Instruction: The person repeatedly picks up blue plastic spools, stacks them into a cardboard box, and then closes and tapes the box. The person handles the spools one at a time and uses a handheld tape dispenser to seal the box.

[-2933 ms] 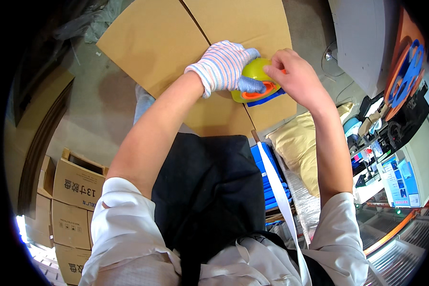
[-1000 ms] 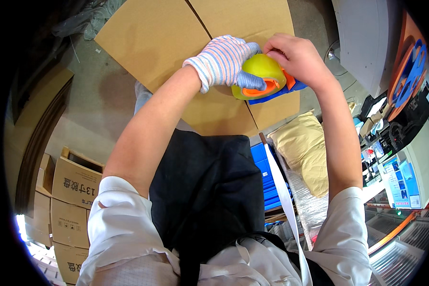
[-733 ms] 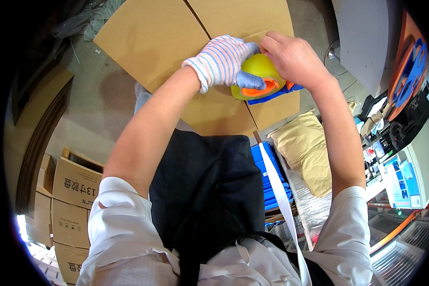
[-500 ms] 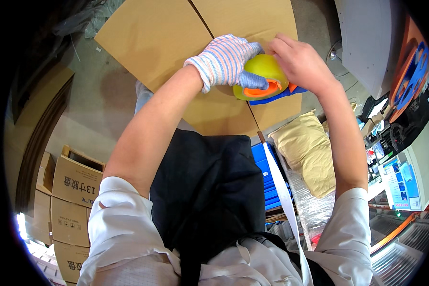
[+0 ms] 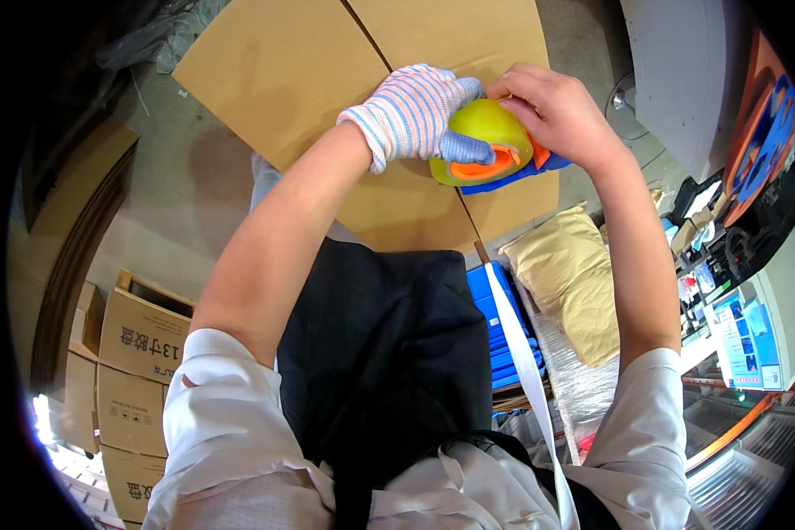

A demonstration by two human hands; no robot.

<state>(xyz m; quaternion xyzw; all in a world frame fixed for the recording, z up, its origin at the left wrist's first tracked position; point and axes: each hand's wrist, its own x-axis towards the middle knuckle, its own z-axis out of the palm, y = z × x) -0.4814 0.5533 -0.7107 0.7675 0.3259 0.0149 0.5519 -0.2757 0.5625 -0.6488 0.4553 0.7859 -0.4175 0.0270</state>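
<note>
left hand [image 5: 412, 110], striped knit glove, grip closed on yellow-green tape roll in orange-blue plastic dispenser [image 5: 486, 146] | right hand [image 5: 555, 110] grip clasps its far side | over seam of flat brown cardboard box [image 5: 327, 79] | judged light, rigid, smooth (hold by the handle).

Both forearms reach up from the lower edge and meet in the upper middle of the frame. The left hand [image 5: 412, 113], in a striped knit glove, is curled closed, fingers pointing right. The bare right hand [image 5: 552, 110] faces it, fingers bent, fingertips touching the glove's.
</note>
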